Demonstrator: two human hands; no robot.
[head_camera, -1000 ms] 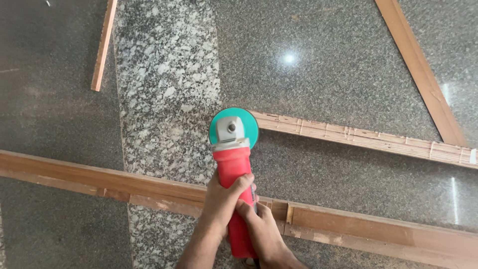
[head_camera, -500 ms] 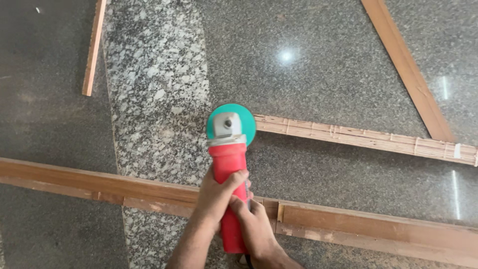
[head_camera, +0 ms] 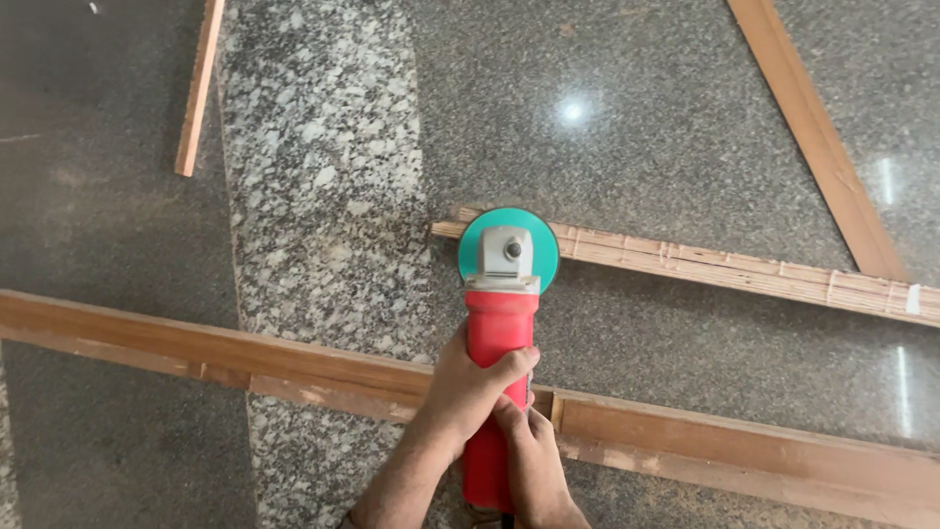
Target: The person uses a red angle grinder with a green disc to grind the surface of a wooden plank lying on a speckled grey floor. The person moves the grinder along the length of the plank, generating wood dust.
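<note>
The grinder, red-bodied with a grey head and a green disc guard, lies along the line of the forearms, its disc end pointing away from the person and sitting over the near end of a thin ribbed wood strip on the floor. The left hand is clamped round the middle of the red body, fingers wrapped over the top; the right hand grips the body just behind it, nearer the tail, the two hands touching. Whether the disc actually bears on the strip cannot be told, since the guard hides the contact. Directly under the hands a long, wider wooden board crosses the view from left to right. Beyond the disc and off to the right another plank runs at a slant; far to the left, past a band of lighter speckled stone, lies a short narrow batten. To work this well, I judge both hands should keep that firm two-point hold, keep the disc aligned with the strip's end, press lightly, and keep wrists clear of the board edge below, as the loose strip could skid on polished stone.
</note>
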